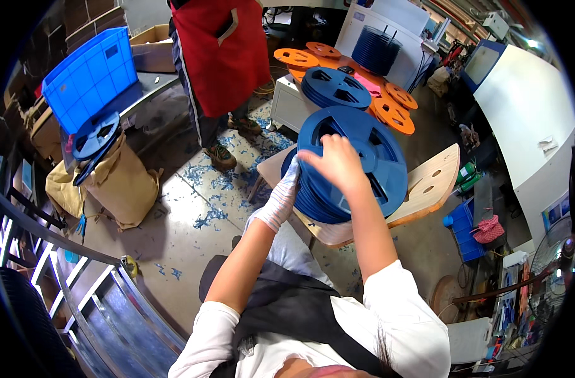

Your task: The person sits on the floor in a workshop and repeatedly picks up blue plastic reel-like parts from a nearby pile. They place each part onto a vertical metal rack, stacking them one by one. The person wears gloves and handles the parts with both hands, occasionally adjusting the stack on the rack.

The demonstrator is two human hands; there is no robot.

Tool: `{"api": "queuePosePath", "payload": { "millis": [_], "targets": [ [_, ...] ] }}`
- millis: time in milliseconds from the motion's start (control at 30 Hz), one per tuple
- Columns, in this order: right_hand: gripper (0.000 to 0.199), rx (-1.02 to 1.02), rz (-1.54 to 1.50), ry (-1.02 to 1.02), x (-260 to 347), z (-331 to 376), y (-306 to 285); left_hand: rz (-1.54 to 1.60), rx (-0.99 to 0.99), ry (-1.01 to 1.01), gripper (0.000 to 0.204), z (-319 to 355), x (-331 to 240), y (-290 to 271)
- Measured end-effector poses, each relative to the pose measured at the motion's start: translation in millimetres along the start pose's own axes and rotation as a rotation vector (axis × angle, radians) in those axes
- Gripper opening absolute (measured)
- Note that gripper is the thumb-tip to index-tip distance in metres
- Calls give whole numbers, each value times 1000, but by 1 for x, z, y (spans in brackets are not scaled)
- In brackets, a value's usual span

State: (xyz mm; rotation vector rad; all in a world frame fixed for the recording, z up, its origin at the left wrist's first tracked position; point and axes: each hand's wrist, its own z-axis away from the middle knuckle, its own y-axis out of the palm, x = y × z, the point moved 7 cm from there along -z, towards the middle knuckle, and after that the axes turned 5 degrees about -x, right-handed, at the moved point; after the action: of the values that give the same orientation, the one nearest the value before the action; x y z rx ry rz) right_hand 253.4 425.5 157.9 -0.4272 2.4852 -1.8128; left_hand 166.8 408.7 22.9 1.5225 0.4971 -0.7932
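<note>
Right hand [339, 165] bare, fingers spread and pressed flat on the face of the top blue reel [363, 151]; left hand [286, 189], gloved, cupping the near edge of the reel stack [313, 201] on the wooden stool [432, 183]; best keep that palm centred and rims flush, I'd say; blue shavings [218, 183] litter the floor beyond.

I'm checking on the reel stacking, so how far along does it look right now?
Well under way. A thick pile of blue reels already leans on the wooden stool. The right hand presses the front reel while the gloved left hand steadies the pile's edge. More blue reels and orange reels wait on the table behind.
</note>
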Motion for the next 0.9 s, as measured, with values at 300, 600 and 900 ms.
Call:
{"api": "queuePosePath", "payload": {
  "millis": [300, 600, 900],
  "targets": [
    [116, 423, -60, 225, -22, -75, 49, -7, -18, -7, 65, -3, 20, -18],
    [129, 402, -525, 414, -62, -103, 108, -40, -346, -107, 73, 24, 20, -76],
    [138, 349, -674, 563, -58, -90, 106, -18, -368, -29, 49, 39, 25, -109]
  ]
}}
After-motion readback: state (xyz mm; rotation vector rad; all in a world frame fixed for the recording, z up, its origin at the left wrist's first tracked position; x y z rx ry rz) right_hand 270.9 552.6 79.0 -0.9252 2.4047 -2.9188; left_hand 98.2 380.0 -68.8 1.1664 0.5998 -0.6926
